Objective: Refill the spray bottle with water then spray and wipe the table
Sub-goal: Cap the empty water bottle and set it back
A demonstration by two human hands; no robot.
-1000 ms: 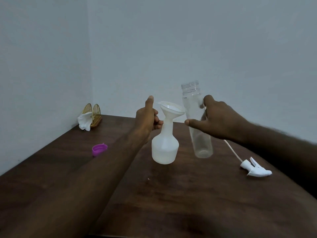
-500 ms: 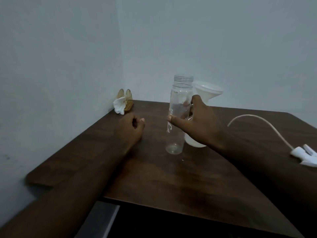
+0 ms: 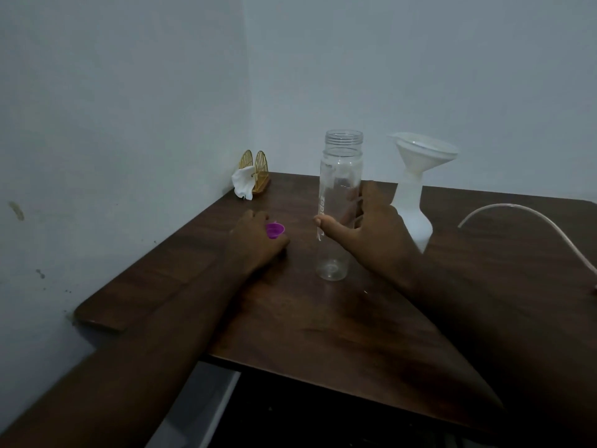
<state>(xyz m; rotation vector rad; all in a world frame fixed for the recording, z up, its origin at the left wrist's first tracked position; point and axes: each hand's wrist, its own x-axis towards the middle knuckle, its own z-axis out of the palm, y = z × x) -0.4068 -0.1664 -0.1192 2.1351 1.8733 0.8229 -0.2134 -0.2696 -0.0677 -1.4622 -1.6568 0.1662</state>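
Note:
A clear, uncapped plastic bottle [image 3: 337,189] stands upright on the dark wooden table [image 3: 323,334]. My right hand [image 3: 374,231] wraps it from the right, thumb in front and fingers behind the glass. To its right stands the white spray bottle [image 3: 415,215] with a white funnel [image 3: 423,153] in its neck and no spray head. My left hand [image 3: 255,244] rests on the table left of the clear bottle, fingertips closed on a small purple cap [image 3: 274,229]. The spray head's thin tube [image 3: 517,210] arcs at the far right; the head itself is out of frame.
A gold napkin holder with a white tissue [image 3: 247,182] sits in the back left corner against the wall. The table's near edge [image 3: 290,370] runs diagonally below my forearms, with a dark gap under it. Walls close in behind and on the left.
The clear bottle has come down from the air and now stands on the table left of the spray bottle. My left hand left the funnel and moved to the purple cap.

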